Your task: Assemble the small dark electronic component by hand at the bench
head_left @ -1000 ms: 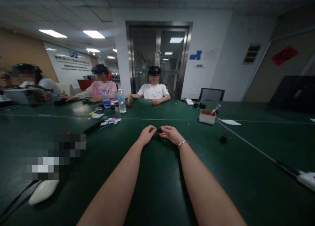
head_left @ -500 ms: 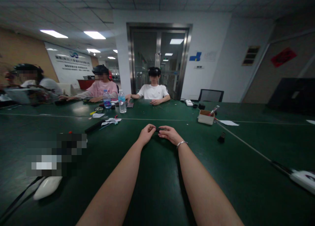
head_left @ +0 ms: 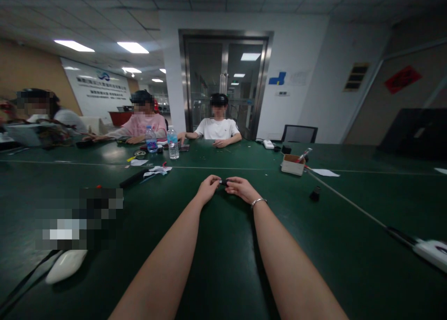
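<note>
Both my hands meet over the green table (head_left: 223, 245), around a small dark object (head_left: 224, 182). My left hand (head_left: 209, 188) is closed in a pinch at the object's left end, where a small pale spot shows. From the right, my right hand (head_left: 240, 189) grips the other end between thumb and fingers. A silver bracelet (head_left: 258, 202) is on my right wrist. What exactly the small object is cannot be made out.
A cardboard box (head_left: 292, 165) holding pens and a black clip-like item (head_left: 314, 193) lie right. Left are two bottles (head_left: 173, 144), crumpled paper (head_left: 157, 171), a black rod (head_left: 133, 178) and a white device (head_left: 66, 266). A white power strip (head_left: 431, 254) sits far right. Three people sit opposite.
The small dark object shows a little more between my fingertips, with a pale spot at its left end. My hands have barely moved.
</note>
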`<state>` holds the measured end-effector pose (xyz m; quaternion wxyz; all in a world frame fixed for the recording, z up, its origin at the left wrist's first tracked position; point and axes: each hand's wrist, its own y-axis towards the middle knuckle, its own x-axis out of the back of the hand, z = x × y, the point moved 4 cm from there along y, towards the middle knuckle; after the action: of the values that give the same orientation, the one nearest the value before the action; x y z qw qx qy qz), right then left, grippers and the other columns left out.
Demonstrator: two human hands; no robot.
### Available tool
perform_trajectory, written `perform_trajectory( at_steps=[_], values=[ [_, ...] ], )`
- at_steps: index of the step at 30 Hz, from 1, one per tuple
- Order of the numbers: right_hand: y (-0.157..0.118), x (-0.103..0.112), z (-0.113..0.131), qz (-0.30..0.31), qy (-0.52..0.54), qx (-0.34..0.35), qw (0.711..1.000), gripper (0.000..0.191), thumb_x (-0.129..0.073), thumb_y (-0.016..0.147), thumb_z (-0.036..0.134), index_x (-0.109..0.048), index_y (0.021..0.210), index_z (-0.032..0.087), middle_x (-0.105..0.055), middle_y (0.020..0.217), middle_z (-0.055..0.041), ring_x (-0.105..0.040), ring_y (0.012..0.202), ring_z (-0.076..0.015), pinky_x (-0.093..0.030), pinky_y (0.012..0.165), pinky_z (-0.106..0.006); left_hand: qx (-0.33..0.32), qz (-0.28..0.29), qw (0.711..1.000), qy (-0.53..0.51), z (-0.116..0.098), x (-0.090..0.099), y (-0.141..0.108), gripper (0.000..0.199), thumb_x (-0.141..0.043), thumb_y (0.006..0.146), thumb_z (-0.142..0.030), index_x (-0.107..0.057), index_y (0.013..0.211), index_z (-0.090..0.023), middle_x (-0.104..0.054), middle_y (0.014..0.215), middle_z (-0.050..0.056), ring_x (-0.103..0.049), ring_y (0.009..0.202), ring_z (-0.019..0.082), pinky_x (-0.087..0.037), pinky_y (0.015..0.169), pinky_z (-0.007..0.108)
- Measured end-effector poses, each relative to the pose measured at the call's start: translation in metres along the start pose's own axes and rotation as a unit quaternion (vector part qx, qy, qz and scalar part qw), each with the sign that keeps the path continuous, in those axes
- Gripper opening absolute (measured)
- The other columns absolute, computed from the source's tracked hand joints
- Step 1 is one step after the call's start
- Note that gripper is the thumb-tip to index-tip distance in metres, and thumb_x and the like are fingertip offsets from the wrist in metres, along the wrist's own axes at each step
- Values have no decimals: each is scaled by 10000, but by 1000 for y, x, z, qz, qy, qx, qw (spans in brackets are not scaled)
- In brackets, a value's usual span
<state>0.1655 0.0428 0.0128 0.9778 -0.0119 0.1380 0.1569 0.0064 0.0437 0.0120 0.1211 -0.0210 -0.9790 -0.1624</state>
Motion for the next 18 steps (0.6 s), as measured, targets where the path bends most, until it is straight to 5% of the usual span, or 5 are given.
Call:
perform_trajectory(
  at_steps=[18],
  values=[
    [3, 1, -2, 15, -3, -5, 1000, 219, -649, 742, 46, -597, 952, 80, -682, 698, -74, -670, 591, -124, -567, 598, -207, 7, 14, 1000, -13, 4, -3, 3, 235, -481, 805, -311, -601, 927, -150, -597, 730, 20, -534, 620, 106, -399, 559, 215]
  ],
)
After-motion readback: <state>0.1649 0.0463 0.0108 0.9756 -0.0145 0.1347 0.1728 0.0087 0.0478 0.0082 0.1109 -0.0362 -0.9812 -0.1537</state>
